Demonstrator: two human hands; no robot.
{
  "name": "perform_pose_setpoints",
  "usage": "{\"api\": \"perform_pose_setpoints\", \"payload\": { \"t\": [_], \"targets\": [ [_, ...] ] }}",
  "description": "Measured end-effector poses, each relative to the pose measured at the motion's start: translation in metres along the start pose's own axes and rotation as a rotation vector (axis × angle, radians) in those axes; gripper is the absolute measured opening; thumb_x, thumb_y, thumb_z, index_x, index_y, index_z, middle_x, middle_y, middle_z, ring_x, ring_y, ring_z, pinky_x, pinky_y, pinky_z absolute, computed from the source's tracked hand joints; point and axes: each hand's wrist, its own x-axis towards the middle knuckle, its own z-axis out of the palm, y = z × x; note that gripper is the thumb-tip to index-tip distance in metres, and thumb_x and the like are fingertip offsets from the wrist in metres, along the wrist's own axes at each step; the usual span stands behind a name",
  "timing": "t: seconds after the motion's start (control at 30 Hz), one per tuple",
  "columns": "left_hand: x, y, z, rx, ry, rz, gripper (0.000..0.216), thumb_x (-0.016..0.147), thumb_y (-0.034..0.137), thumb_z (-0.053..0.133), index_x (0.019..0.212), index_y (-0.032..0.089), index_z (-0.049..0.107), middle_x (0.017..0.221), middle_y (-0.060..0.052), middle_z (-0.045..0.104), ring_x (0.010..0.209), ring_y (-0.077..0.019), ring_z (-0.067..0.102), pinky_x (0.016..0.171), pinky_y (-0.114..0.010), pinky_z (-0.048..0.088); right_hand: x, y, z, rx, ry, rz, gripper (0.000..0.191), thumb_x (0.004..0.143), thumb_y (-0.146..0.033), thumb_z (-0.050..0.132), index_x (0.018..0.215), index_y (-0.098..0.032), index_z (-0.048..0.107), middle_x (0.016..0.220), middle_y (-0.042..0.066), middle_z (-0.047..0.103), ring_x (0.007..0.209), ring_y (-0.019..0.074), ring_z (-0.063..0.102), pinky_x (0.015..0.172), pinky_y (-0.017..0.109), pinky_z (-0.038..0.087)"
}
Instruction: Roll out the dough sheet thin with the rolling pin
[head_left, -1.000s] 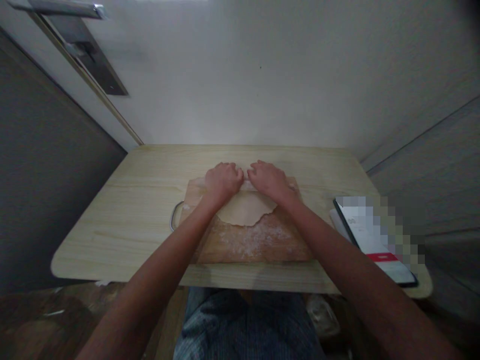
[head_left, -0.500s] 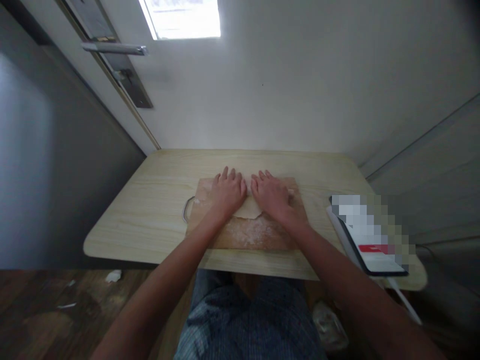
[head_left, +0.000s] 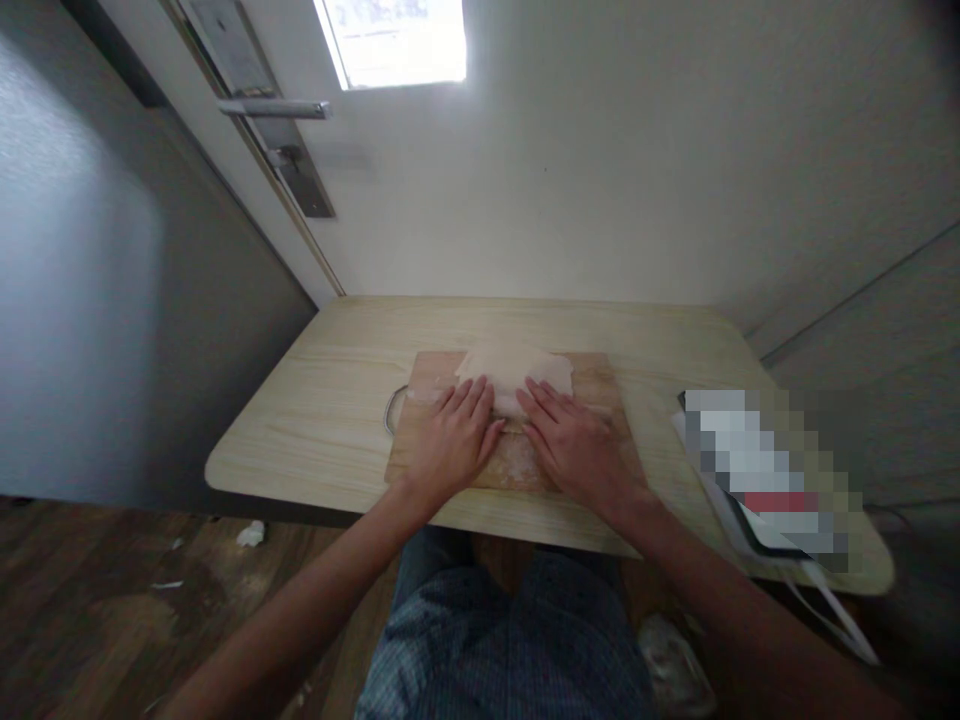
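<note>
I note a pale wood-grain tabletop (head_left: pixel 315 400), corners rounded, before a smooth white door (head_left: pixel 637 180) with a silver metal lever handle (head_left: pixel 281 108). I record bright light at a small rectangular window (head_left: pixel 397 42), a grey panel (head_left: pixel 82 260) at left and dark brown flooring (head_left: pixel 90 560) bearing white scraps (head_left: pixel 252 533).

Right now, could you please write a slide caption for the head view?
Left hand and right hand on a rolling pin, over dough on a floured board.

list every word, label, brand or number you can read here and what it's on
No text can be read.
Flat device at right: screen pixelated; only a red band stands out.
Wooden board, dough, door lock plate: no lettering I can make out.
</note>
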Motion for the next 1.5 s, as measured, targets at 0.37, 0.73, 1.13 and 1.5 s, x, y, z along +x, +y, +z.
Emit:
{"api": "perform_pose_setpoints", "payload": {
  "t": [0.37,0.73,1.13,1.5],
  "targets": [
    [0.041,-0.012,0.022,0.019,0.005,-0.065,0.047,0.094,0.034,0.024,0.129,0.011,0.043,0.137,-0.01,0.044,0.128,-0.0241,0.037,0.106,-0.041,0.026,0.038,0.014,0.005,-0.038,-0.053,0.141,0.046,0.093,-0.034,0.027,0.129,-0.013,0.047,0.138,0.011,0.043,0.128,0.0229,0.036,0.106,0.04,0.026],
    [0.099,-0.02,0.03,-0.028,-0.03,-0.24,0.044,0.094,0.033,0.022,0.124,0.016,0.049,0.131,-0.01,0.051,0.122,-0.0264,0.042,0.094,-0.04,0.038,0.098,0.045,0.014,-0.019,-0.187,0.3,0.046,0.091,-0.031,0.025,0.123,-0.013,0.053,0.132,0.014,0.049,0.121,0.027,0.044,0.096,0.04,0.037],
    [0.119,-0.026,0.028,-0.011,-0.103,-0.299,0.04,0.093,0.032,0.022,0.104,0.018,0.058,0.115,-0.009,0.059,0.104,-0.0237,0.054,0.078,-0.035,0.046,0.119,0.057,0.018,-0.014,-0.234,0.381,0.046,0.09,-0.04,0.027,0.115,-0.016,0.057,0.127,0.015,0.052,0.119,0.0315,0.043,0.094,0.052,0.032],
    [0.069,-0.011,0.025,0.005,0.048,-0.144,0.037,0.092,0.026,0.027,0.113,0.014,0.055,0.128,-0.011,0.053,0.118,-0.024,0.046,0.098,-0.041,0.033,0.068,0.022,0.01,-0.028,-0.115,0.309,0.046,0.092,-0.025,0.022,0.124,-0.014,0.053,0.133,0.012,0.048,0.124,0.0241,0.042,0.106,0.048,0.02]
  ]
}}
